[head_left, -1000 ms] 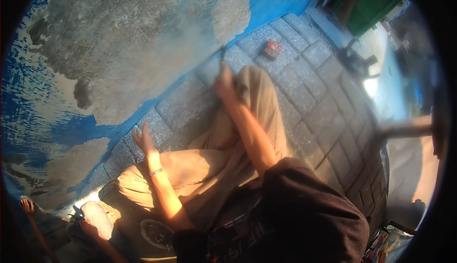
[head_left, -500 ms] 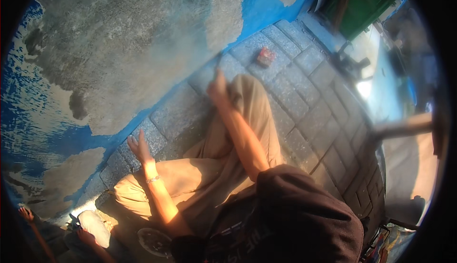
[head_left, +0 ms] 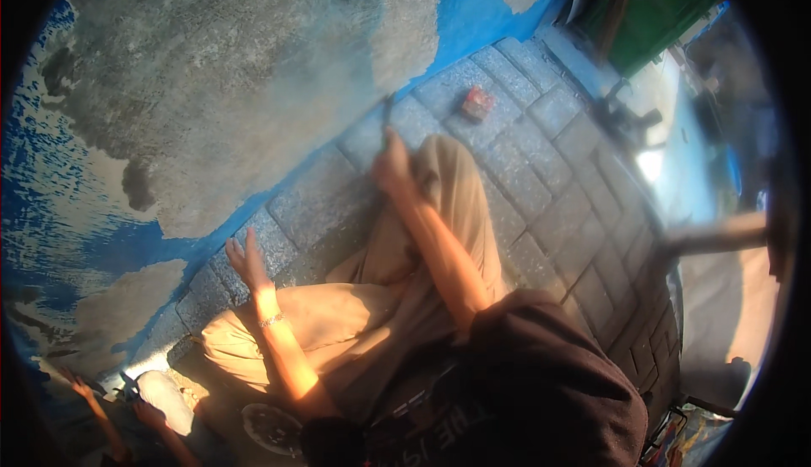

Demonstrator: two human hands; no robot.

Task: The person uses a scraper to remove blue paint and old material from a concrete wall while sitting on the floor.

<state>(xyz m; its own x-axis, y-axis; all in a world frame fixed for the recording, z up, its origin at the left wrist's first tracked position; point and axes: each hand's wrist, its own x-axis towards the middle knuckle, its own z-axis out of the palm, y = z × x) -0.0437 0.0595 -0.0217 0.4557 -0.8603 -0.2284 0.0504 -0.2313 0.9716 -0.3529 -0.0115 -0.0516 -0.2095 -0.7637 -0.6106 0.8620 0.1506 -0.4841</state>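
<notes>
My right hand [head_left: 392, 163] is closed round a thin dark tool [head_left: 388, 112], its kind too blurred to make out. The tool's far end points at the base of the wall [head_left: 253, 70], where blue paint is worn away in large grey patches. Whether the tip touches the wall, I cannot tell. My left hand [head_left: 247, 263] is raised over my bent knee beside the foot of the wall. Its fingers are spread with nothing in them, and a bracelet [head_left: 272, 319] circles the wrist. I sit on the paving with legs folded in tan trousers [head_left: 338, 306].
A small red box [head_left: 477, 104] lies on the grey paving blocks [head_left: 549, 163] beyond my right knee. At the far right stand a green panel [head_left: 659, 11] and a bar [head_left: 718, 232]. Another person's hands [head_left: 80, 385] and light-coloured knee [head_left: 165, 399] show at the lower left.
My right hand and the tool have shifted very slightly, while my left hand stays put. The other person's hand at the lower left has moved a little to the right.
</notes>
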